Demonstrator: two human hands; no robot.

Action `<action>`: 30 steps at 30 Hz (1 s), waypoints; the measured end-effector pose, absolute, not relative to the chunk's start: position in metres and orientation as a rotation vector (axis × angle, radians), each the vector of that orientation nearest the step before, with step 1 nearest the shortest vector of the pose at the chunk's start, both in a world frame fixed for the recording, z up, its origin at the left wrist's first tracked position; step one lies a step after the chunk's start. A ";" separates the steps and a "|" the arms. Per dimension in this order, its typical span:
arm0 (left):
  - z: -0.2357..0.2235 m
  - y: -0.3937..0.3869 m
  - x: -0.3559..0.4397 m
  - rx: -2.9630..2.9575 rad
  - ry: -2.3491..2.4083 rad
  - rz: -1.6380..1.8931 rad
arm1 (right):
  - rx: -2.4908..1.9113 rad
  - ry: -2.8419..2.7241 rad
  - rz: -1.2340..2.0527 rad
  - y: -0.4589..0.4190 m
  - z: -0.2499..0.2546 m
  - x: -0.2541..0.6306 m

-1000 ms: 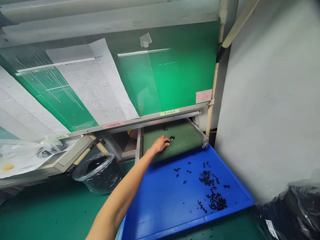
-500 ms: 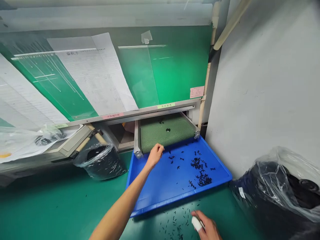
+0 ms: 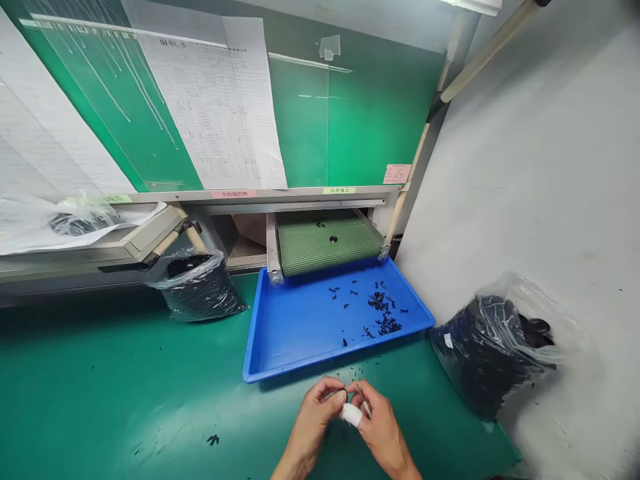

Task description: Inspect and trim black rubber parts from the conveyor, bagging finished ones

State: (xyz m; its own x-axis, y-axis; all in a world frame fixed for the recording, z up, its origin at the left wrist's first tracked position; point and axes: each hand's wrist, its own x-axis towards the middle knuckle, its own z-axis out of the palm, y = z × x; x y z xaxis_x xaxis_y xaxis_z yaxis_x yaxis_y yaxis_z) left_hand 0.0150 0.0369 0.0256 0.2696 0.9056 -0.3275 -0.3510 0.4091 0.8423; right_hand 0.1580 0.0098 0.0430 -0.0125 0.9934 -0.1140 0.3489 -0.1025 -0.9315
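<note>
My left hand pinches a small dark round part, mostly hidden by the fingers, above the green tabletop. Close against it, my right hand holds a thin metal tool whose kind I cannot make out. White tape wraps the right thumb. Beyond both hands lies a blue tray with small black scraps heaped at its right side. Over the tray's far edge, a green conveyor belt carries a black ring-shaped part and a few dark bits.
A clear bag of black pieces stands left of the tray. Another bag with black round parts leans by the right wall. Loose black scraps dot the green table. A green board with papers rises behind.
My left hand has come back from the belt's front edge to meet my right hand, with a small dark part now in its fingers. The view has shifted.
</note>
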 end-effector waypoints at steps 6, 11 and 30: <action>0.017 0.011 0.016 0.629 0.877 0.942 | -1.528 -1.419 1.182 -0.005 0.051 0.152; 0.035 0.009 0.012 0.620 0.851 0.904 | -1.524 -1.372 1.125 -0.011 0.058 0.159; 0.041 0.009 0.002 1.071 0.958 0.697 | -1.490 -1.535 1.077 -0.021 0.042 0.152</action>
State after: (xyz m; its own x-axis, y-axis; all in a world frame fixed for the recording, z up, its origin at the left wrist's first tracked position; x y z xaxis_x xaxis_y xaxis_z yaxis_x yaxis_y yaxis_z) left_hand 0.0018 0.0093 0.0411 0.4353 0.8491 -0.2992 -0.0231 0.3428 0.9391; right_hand 0.1523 -0.0207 0.0419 -0.0628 0.9968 -0.0501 0.3860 -0.0221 -0.9223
